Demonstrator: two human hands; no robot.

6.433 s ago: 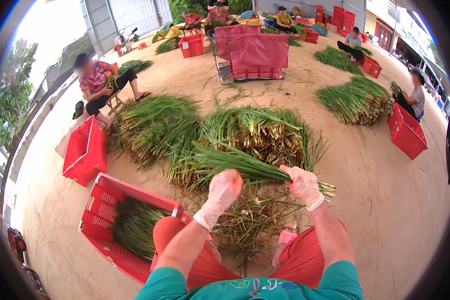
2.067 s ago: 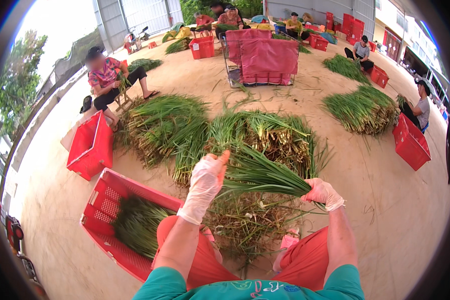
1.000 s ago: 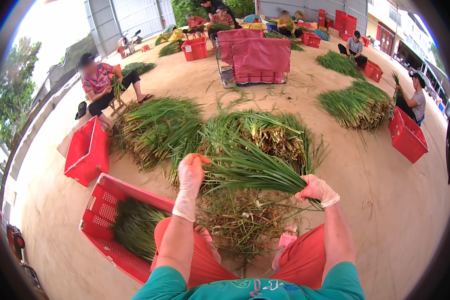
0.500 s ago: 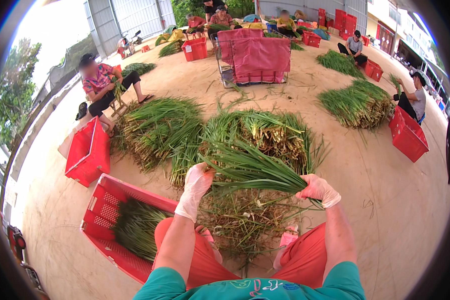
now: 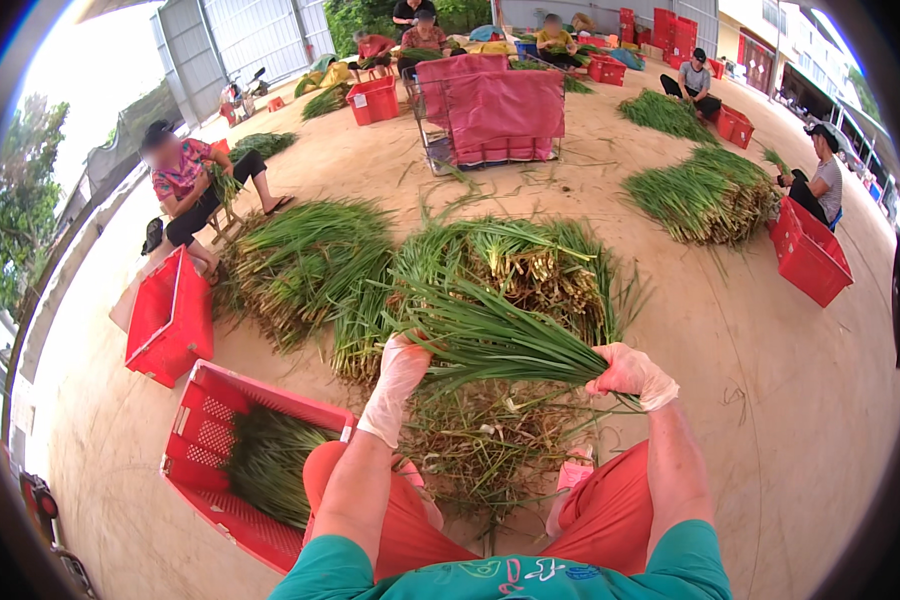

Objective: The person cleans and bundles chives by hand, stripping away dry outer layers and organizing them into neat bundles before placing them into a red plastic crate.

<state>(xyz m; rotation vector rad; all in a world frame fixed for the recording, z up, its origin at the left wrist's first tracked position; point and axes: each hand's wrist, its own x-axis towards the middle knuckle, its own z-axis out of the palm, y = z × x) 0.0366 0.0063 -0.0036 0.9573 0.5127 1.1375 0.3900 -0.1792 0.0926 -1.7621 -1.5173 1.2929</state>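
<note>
My right hand (image 5: 632, 374), in a thin pale glove, is closed around the narrow end of a bunch of garlic chives (image 5: 510, 338). The long green leaves fan out to the left across my lap. At their spread end my left hand (image 5: 398, 372), gloved too, has its fingers closed on some of the leaves; the fingertips are partly hidden. Just beyond the bunch lies a heap of chives (image 5: 535, 262) with pale stem ends toward me. Brown trimmings and loose stalks (image 5: 485, 440) cover the floor between my feet.
At my left stands a red crate (image 5: 195, 450) with chives inside; another red crate (image 5: 175, 320) is farther left. More chive piles (image 5: 305, 265) lie around, with a pile (image 5: 705, 195) at right. A pink-covered cart (image 5: 500, 115) stands ahead. Several people sit working nearby.
The surroundings have shifted slightly left in the view. Both hands keep hold of the bunch and have barely moved; its leaves lie a little differently.
</note>
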